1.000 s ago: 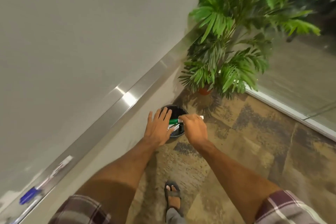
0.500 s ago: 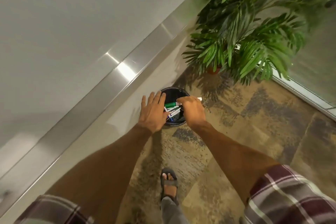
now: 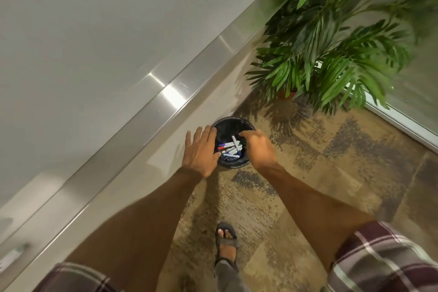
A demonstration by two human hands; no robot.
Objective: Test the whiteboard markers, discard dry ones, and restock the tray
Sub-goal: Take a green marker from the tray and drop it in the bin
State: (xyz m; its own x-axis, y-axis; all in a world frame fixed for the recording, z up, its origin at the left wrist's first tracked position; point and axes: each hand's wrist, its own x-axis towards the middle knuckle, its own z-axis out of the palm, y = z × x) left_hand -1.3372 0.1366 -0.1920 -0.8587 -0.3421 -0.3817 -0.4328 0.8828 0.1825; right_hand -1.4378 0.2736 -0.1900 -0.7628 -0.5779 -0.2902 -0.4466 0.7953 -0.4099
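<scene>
**Several markers lying in the bin, both hands empty**

Several markers (image 3: 230, 149) are lying in the black bin (image 3: 246, 125) at frame centre. The green marker held half a second ago is gone from the right hand (image 3: 259, 149), now slack and grasping nothing; the left hand (image 3: 201, 152) is spreading flat, empty. Discarding appears done; restocking remains. Patterned carpet (image 3: 331, 173) is covering the floor, with the metal tray (image 3: 147, 116) running diagonally from lower left and a plant (image 3: 331, 54) standing upper right.

Pale wall (image 3: 94, 31), mottled brown carpet (image 3: 320, 185), potted palm (image 3: 331, 59) in corner, glass panel (image 3: 417, 92) right.
</scene>
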